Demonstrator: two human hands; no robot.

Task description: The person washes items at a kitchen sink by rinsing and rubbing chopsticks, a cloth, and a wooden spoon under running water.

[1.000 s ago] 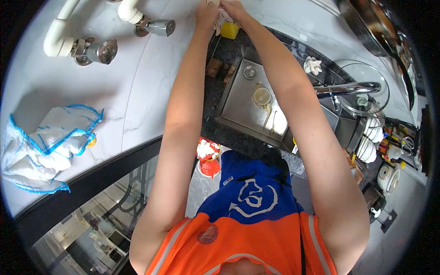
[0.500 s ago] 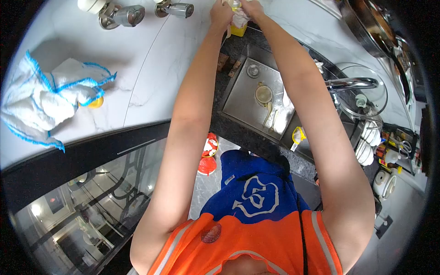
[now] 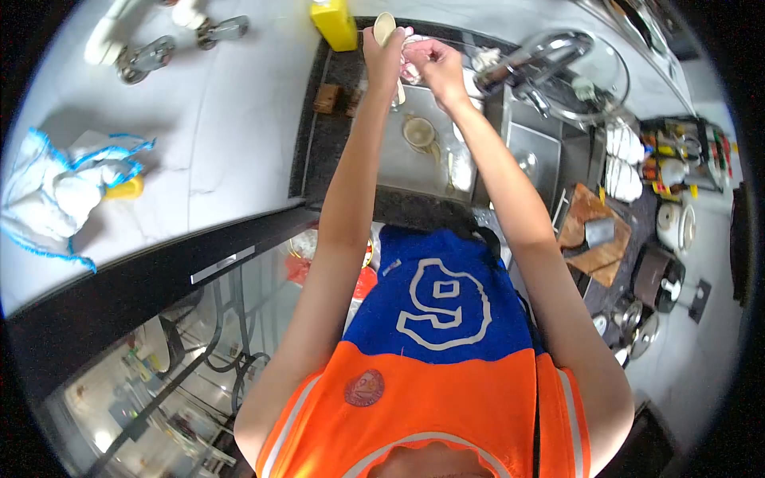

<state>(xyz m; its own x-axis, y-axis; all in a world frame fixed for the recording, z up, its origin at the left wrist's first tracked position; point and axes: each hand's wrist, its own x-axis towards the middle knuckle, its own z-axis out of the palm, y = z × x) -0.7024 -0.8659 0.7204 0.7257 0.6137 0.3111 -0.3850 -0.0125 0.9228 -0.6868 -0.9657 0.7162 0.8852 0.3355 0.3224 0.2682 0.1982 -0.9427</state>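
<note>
Over the far part of the metal sink [image 3: 390, 163], my left hand [image 3: 382, 62] is closed around a pale beige spoon [image 3: 384, 26]. The spoon's bowl sticks up above the fingers and its handle shows below them. A crumpled pink-and-white cloth [image 3: 410, 73] sits between my two hands. My right hand [image 3: 440, 70] has its fingers bent and closed on this cloth, close beside the left one. Lower down in the sink lie a pale round ladle or strainer [image 3: 418, 133] and a thin pale utensil [image 3: 450, 171].
A yellow bottle [image 3: 333, 24] stands at the sink's far left corner. The faucet [image 3: 534, 60] arches in from the right, near a glass lid [image 3: 594, 80]. A cutting board [image 3: 594, 231] lies at right. A white cloth with blue edging [image 3: 72, 183] rests on the left counter.
My hands have come away from the yellow bottle and moved over the sink. The spoon's bowl now shows above my left hand. The view has shifted.
</note>
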